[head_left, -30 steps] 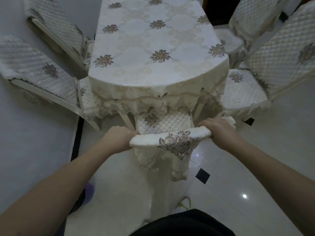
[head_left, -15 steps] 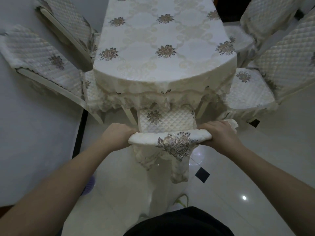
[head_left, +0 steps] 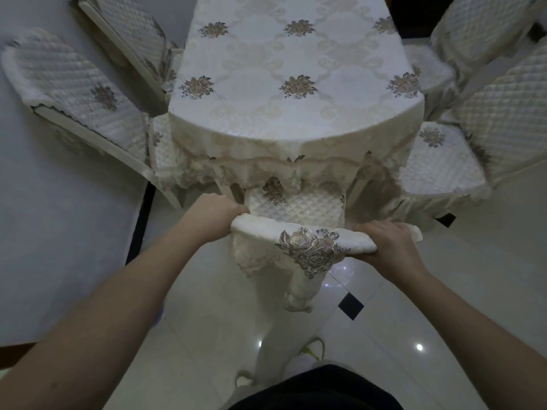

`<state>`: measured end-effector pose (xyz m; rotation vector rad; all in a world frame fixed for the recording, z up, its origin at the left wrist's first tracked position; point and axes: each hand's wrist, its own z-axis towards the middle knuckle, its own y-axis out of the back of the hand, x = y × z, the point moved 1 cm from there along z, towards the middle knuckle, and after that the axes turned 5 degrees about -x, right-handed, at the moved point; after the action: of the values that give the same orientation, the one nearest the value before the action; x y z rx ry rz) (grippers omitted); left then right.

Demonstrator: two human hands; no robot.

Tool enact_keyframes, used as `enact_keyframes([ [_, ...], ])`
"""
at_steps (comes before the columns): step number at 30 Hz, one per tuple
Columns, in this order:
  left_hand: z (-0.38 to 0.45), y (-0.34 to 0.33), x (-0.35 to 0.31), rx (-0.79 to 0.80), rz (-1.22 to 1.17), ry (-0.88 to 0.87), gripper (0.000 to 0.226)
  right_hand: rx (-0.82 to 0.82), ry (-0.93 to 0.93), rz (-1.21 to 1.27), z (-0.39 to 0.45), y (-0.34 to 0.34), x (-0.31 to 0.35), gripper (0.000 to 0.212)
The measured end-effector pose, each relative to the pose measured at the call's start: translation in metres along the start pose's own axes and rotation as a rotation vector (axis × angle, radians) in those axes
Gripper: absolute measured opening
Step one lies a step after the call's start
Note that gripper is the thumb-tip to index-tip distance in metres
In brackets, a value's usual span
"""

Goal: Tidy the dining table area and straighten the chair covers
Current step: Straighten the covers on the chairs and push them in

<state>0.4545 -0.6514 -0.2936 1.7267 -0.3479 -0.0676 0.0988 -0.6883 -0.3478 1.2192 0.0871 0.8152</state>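
Both hands are gripping the chair cover (head_left: 307,247) on the near chair's top rail: the left hand (head_left: 211,216) is clenching its left end, the right hand (head_left: 387,247) its right end. The cover is running left to right, parallel to the table (head_left: 296,119) edge, its seat tucked beneath.

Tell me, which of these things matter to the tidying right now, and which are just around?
In use:
left hand and right hand, both gripping the near chair's back cover
that chair's quilted seat

Just around:
tablecloth
side chairs
black floor tile
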Motion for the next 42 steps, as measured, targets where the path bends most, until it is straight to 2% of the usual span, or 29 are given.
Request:
enact_keyframes([
  [12, 0.010, -0.024, 0.014, 0.008, -0.051, 0.067, 0.027, 0.051, 0.038, -0.008, 0.048, -0.004, -0.003, 0.054],
  [18, 0.023, -0.026, 0.009, -0.036, -0.047, 0.071, 0.030, 0.145, 0.002, -0.010, 0.062, 0.000, -0.021, 0.059],
  [22, 0.028, -0.029, 0.001, -0.018, -0.050, 0.071, 0.032, 0.205, -0.006, -0.033, 0.059, -0.004, -0.031, 0.051],
  [26, 0.030, -0.037, 0.007, -0.011, -0.077, 0.123, 0.031, 0.225, -0.002, -0.057, 0.059, -0.016, -0.027, 0.041],
  [35, 0.045, -0.047, 0.009, -0.040, -0.093, 0.234, 0.026, 0.261, -0.021, -0.070, 0.079, -0.021, -0.040, 0.048],
  [40, 0.048, -0.051, 0.009, 0.004, -0.146, 0.234, 0.034, 0.286, -0.042, -0.081, 0.084, -0.019, -0.040, 0.049],
  [42, 0.049, -0.048, 0.012, 0.053, -0.130, 0.234, 0.044, 0.320, -0.057, -0.078, 0.085, -0.018, -0.040, 0.050],
])
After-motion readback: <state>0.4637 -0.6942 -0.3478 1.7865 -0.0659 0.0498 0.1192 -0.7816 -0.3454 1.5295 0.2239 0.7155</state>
